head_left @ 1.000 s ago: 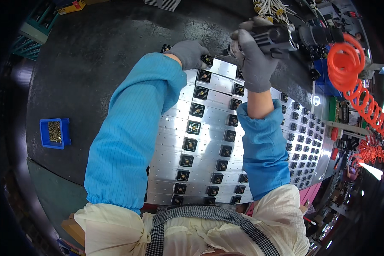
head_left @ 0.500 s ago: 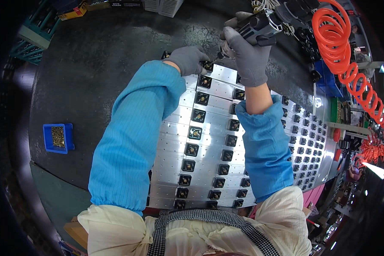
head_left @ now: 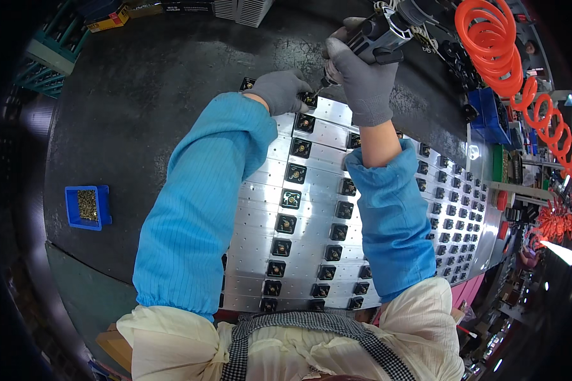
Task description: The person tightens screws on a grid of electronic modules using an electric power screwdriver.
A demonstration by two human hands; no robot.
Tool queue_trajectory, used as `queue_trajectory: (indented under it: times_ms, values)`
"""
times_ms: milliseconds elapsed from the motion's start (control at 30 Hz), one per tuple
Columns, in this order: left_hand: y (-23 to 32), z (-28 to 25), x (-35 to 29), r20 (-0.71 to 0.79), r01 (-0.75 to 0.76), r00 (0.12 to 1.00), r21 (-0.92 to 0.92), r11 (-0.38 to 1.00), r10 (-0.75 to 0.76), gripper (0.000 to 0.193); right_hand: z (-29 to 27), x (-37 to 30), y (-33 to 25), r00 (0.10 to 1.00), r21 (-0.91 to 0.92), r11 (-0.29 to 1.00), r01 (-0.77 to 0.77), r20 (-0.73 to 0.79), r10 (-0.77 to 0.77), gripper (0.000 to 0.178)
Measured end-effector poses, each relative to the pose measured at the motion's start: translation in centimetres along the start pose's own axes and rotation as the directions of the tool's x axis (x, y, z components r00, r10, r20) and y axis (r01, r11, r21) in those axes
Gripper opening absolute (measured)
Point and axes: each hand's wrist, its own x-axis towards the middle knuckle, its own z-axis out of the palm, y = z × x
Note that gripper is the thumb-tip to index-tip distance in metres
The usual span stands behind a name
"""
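Lying under both forearms, a bank of shiny aluminium plates is carrying rows of small black square parts, and it is running away from the body toward the two gloved hands at its far edge. The left hand is curling down onto the far corner of the plates, its fingertips pinching or pressing one black square there; whether it is actually gripping that square cannot be told. Just to its right and slightly above, the right hand is wrapping closed around a grey powered screwdriver, whose bit is pointing down at the spot beside the left fingertips. Beyond the right hand, an orange coiled air hose is looping off to the right. More plates with black squares are filling the space to the right of the right forearm. The dark work table is spreading out to the left of the left hand, with a small blue bin of screws sitting well apart from it, and green crates are standing at the far left rim.

Compared with a second ago, both hands are sitting higher and further from the body, the screwdriver is tilting more steeply, and the blue bin is lying in the same place.
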Motion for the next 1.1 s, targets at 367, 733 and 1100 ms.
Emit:
queue_trajectory:
  times_ms: [367,733,1100]
  values:
    - [-0.3,1.1,0.2,-0.087,0.004,0.996,0.006,1.000,-0.003,0.047,-0.2,0.1,0.2,0.998,0.008,0.999,0.053,0.034,-0.054,0.037]
    - [0.0,1.1,0.1,-0.089,0.011,0.996,0.017,1.000,-0.010,0.047,-0.3,0.0,0.5,0.988,-0.083,0.984,0.156,0.014,-0.155,0.035]
    - [0.3,0.2,-0.2,-0.024,0.006,1.000,0.024,1.000,-0.005,0.047,-0.2,-0.6,-2.0,0.996,0.249,0.969,-0.006,-0.086,0.028,0.036]
